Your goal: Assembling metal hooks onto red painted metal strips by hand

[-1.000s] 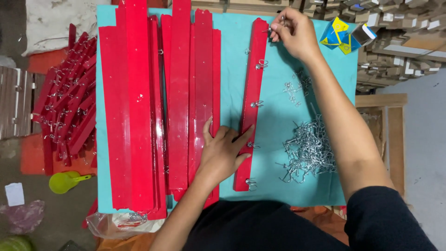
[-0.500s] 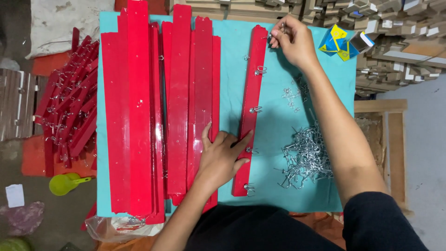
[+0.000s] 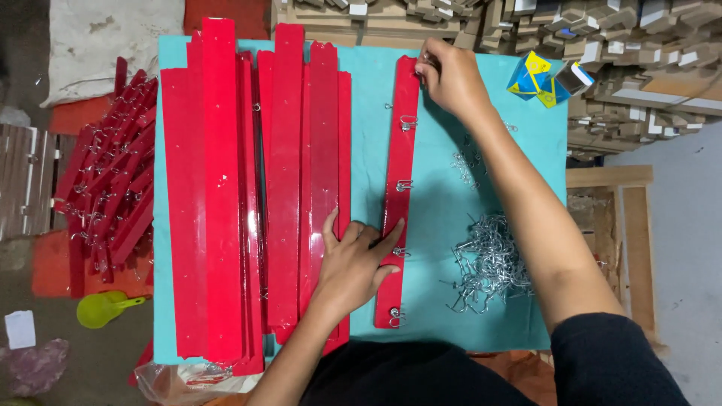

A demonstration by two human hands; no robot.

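Note:
A long red plastic strip (image 3: 399, 162) lies lengthwise on the turquoise table (image 3: 451, 225), with several small metal hooks clipped along its right edge. My left hand (image 3: 356, 263) lies flat with spread fingers on the strip's lower part and on the neighbouring red strips (image 3: 301, 173). My right hand (image 3: 450, 75) is at the strip's far end, fingers pinched on a small metal hook there. A pile of loose metal hooks (image 3: 490, 263) lies to the right of the strip, under my right forearm.
More red strips (image 3: 218, 195) cover the table's left half. Finished strips with hooks (image 3: 105, 180) are heaped on the floor at left, near a green scoop (image 3: 105, 308). A small blue and yellow box (image 3: 538, 79) sits at the table's far right corner; stacked cardboard (image 3: 647, 68) lies beyond.
My right hand stays pinched at the strip's far end with only small shifts. My left hand keeps pressing on the strips.

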